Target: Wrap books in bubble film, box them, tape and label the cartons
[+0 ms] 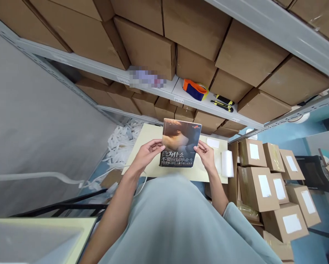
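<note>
- Apparently to keep its front in plain sight, a thin paperback book with a dark cover, orange-brown artwork and white Chinese lettering (181, 143) is held above the pale yellow rectangular tabletop (153, 173), tilted toward the person; whether its lower edge touches the tabletop, I cannot tell.
- The bare left hand (149, 153), over the tabletop's left part, pinches the book's left edge, thumb in front and fingers partly hidden.
- The bare right hand (205, 154), over the tabletop's right part, grips the opposite edge likewise; holding by both sides probably steadies the book and leaves most of the print uncovered.
- On the tabletop's right end lie a thick white roll (227, 164) and a small white rectangular slip (213, 143), both within easy reach, I judge.
- Above the tabletop's far edge, on a grey metal shelf, sit an orange and navy tape dispenser (194, 90) and black-and-yellow cutters (222, 105), presumably there to free the work surface.
- Right of the tabletop, brown cardboard cartons (259, 189) are stacked, white labels facing outward, perhaps for reading.
</note>
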